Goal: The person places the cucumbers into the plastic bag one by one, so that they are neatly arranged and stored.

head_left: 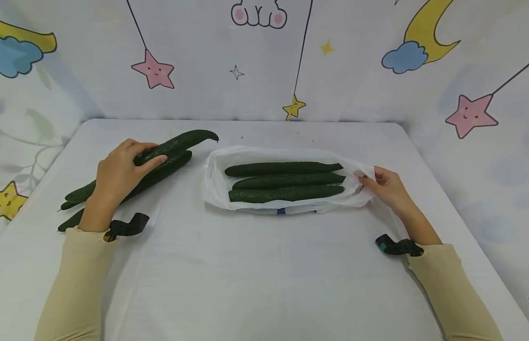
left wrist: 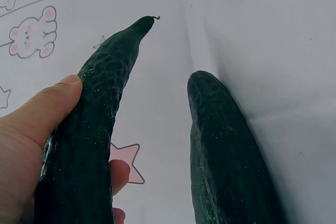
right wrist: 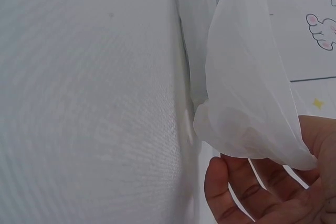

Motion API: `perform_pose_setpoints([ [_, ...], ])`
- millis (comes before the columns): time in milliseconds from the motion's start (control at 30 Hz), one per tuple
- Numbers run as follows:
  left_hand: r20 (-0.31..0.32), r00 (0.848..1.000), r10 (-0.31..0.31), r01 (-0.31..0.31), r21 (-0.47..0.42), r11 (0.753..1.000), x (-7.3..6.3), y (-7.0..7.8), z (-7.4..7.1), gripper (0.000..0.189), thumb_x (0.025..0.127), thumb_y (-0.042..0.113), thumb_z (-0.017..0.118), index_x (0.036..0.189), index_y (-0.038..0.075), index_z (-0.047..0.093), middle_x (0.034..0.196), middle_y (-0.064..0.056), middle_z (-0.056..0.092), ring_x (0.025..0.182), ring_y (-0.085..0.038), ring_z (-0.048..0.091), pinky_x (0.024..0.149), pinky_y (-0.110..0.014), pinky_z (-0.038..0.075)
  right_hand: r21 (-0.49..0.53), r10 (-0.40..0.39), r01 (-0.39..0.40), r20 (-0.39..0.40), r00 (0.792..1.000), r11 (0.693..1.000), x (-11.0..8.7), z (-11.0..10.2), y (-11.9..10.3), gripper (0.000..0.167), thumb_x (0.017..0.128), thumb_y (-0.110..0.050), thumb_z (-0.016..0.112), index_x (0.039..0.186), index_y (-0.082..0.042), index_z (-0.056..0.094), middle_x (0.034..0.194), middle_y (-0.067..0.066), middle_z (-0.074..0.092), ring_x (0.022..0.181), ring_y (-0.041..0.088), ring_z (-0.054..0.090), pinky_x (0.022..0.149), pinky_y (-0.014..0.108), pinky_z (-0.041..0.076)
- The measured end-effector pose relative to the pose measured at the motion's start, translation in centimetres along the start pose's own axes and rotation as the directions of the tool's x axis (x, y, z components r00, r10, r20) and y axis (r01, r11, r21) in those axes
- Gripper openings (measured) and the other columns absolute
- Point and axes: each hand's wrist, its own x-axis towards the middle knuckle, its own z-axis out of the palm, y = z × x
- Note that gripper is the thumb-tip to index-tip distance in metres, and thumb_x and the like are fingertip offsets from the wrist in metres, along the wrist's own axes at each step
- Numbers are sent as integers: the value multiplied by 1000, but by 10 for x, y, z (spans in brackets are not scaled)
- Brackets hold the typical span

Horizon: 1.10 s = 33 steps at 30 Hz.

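Note:
At the left of the head view, my left hand [head_left: 119, 173] grips a dark green cucumber [head_left: 185, 141], its curved end pointing to the back right. In the left wrist view the thumb lies on one side of this cucumber [left wrist: 94, 129] and fingertips show on the other. Just beside it lies another cucumber [head_left: 162, 173]; further cucumber ends [head_left: 78, 194] show behind the wrist. Three cucumbers [head_left: 287, 181] lie side by side in an open white plastic bag [head_left: 213, 189]. My right hand [head_left: 388, 187] pinches the bag's right edge, with thin plastic [right wrist: 247, 87] rising from the fingers.
A white cloth covers the table [head_left: 264, 274]. Behind its back edge stands a white backdrop [head_left: 196, 42] printed with stars, moons and clouds. Black wrist cameras [head_left: 130, 226] sit at both sleeve cuffs.

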Motion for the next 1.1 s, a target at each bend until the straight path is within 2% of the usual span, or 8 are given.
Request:
perform_pose_setpoints([
  [267, -22, 999, 28, -29, -3, 1000, 0, 10, -2, 48, 90, 42, 69, 123, 8, 67, 109, -17, 62, 87, -35, 61, 47, -39, 38, -6, 27, -27, 5, 1000, 1000, 0, 0, 1, 41, 98, -24, 60, 127, 5, 57, 98, -30, 52, 95, -3, 48, 75, 9, 42],
  [700, -87, 991, 105, -106, -11, 994, 4, 31, 0, 44, 89, 39, 71, 119, 8, 70, 102, -13, 63, 73, -27, 58, 46, -34, 35, 25, -8, 8, 17, 1000, 1000, -3, 2, -3, 42, 99, -27, 59, 124, 6, 56, 101, -25, 54, 97, 3, 49, 78, 8, 42],
  [900, -99, 986, 137, -138, -5, 990, 8, 39, 3, 42, 88, 36, 73, 119, 7, 70, 100, -13, 63, 74, -27, 59, 46, -33, 36, 17, -9, 9, 22, 1000, 1000, -2, 2, -3, 41, 99, -25, 59, 125, 6, 56, 103, -23, 54, 95, 2, 50, 77, 8, 43],
  [1100, -97, 983, 154, -154, 8, 988, 9, 48, 3, 40, 88, 34, 74, 119, 8, 70, 100, -12, 63, 76, -27, 60, 46, -33, 37, -5, 0, 0, 28, 1000, 1000, -2, 2, -3, 41, 99, -24, 59, 127, 5, 56, 109, -15, 55, 97, 0, 49, 77, 8, 43],
])
